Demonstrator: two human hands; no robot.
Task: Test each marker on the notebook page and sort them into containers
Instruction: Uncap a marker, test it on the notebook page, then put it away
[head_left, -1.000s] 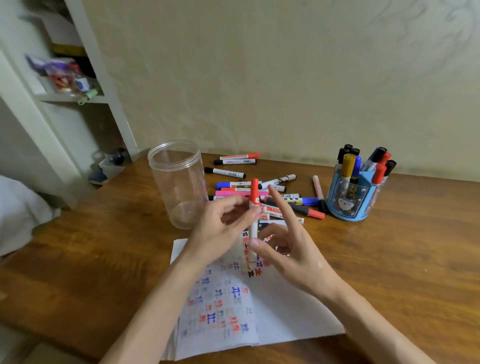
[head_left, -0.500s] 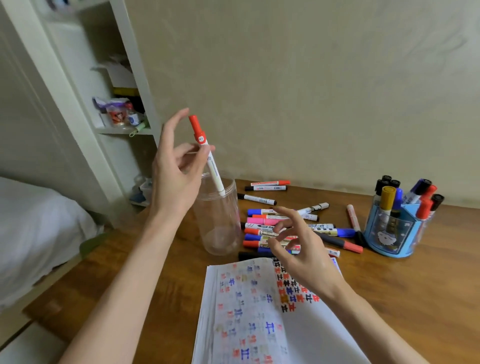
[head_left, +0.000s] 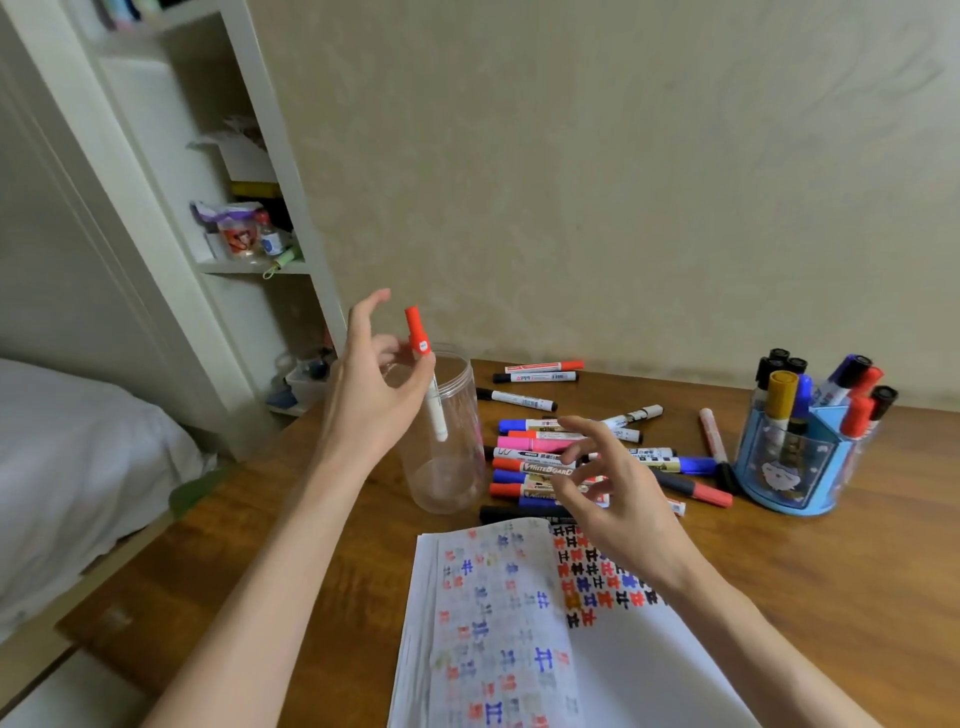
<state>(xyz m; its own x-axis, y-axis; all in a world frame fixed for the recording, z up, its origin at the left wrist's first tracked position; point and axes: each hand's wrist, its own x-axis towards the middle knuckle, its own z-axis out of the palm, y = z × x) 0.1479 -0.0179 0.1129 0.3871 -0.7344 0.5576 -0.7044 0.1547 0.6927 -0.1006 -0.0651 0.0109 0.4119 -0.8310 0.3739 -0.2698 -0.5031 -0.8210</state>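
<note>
My left hand (head_left: 363, 410) pinches a white marker with a red cap (head_left: 414, 325) between thumb and fingers, with the index finger lifted. The marker stands nearly upright, its lower end inside the mouth of a clear plastic jar (head_left: 447, 483) that has nothing on its bottom. Over the near edge of a pile of loose markers (head_left: 530, 444) hovers my right hand (head_left: 618, 499), fingers spread and holding nothing. An open notebook (head_left: 519, 623) with red, blue and black test marks lies in front of me.
A blue pen holder (head_left: 784, 467) with several upright markers stands at the right on the wooden table (head_left: 831, 571). A white shelf unit (head_left: 249, 265) and a bed (head_left: 67, 467) lie to the left, beyond the table's edge. A wall runs behind.
My left hand carried the red-capped marker from over the notebook up to the jar and lowered its end into the opening. My right hand let go and moved over the pile.
</note>
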